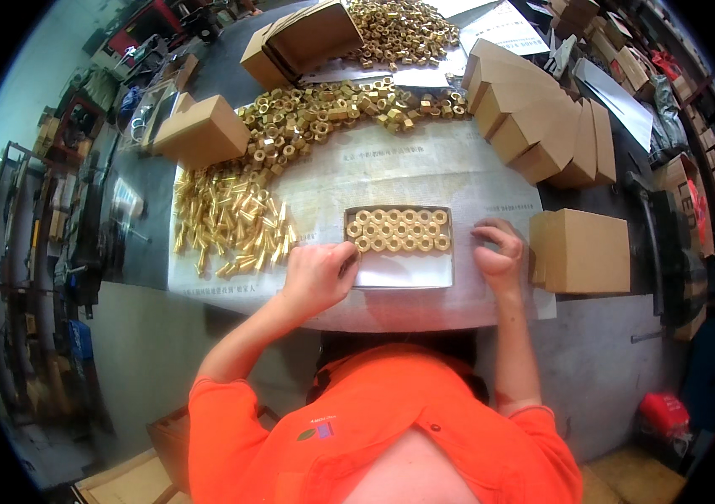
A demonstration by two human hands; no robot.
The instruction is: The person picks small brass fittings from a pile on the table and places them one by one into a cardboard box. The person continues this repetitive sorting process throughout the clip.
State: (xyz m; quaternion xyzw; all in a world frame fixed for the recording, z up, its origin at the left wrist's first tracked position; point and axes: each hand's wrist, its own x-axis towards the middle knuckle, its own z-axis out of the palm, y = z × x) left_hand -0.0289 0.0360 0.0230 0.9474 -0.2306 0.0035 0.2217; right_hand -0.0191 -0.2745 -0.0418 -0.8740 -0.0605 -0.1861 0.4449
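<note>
In front of me lies a shallow open cardboard box [453, 269] with a white bottom. Brass hex nuts [399, 229] stand in three tight rows across its far part, holes facing up; bare white bottom shows in the near part. My left hand [321, 273] is closed at the box's left wall, fingertips by the nearest row's end; what they grip is hidden. To the right of the box, apart from it, my right hand [500, 252] rests over the paper, fingers loosely bent, a gap between thumb and fingers, nothing visible in it.
Slender brass fittings [240, 223] are heaped at left, beside loose brass nuts [315, 113] curving along the back. Another brass heap [399, 34] lies farther off. Brown cartons [202, 132] stand left, an open carton [307, 42] behind, stacked cartons [542, 118] and a single carton [584, 252] right.
</note>
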